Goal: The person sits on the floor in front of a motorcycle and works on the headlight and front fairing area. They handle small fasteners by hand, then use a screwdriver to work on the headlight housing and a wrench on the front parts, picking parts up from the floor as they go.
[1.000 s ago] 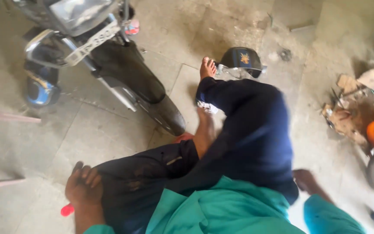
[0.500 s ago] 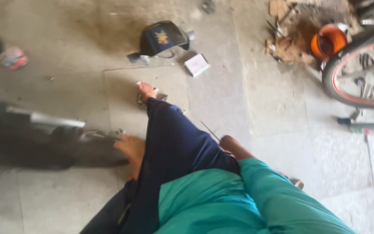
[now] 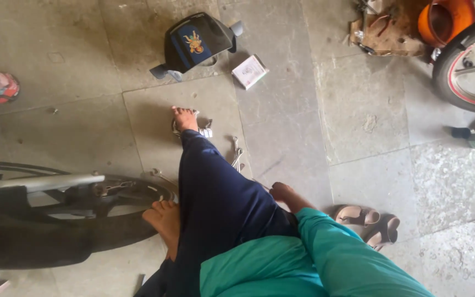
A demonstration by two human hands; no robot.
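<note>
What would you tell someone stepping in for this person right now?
Right hand: low beside the outstretched leg, nothing visible in it; open or closed is unclear.
Left hand: out of view.
Spanners lie on the stone floor just ahead of that hand, untouched.
The motorcycle wheel is on the left, and a black cowl lies farther off.
Done: nothing visibly. Left: no tool picked up yet.

head view, looking steeply down, close

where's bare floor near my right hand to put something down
Bare slabs lie right of the right hand, between the sandals and the red-rimmed wheel. Crowded: wrenches beside the outstretched leg, and the motorcycle wheel on the left.
</note>
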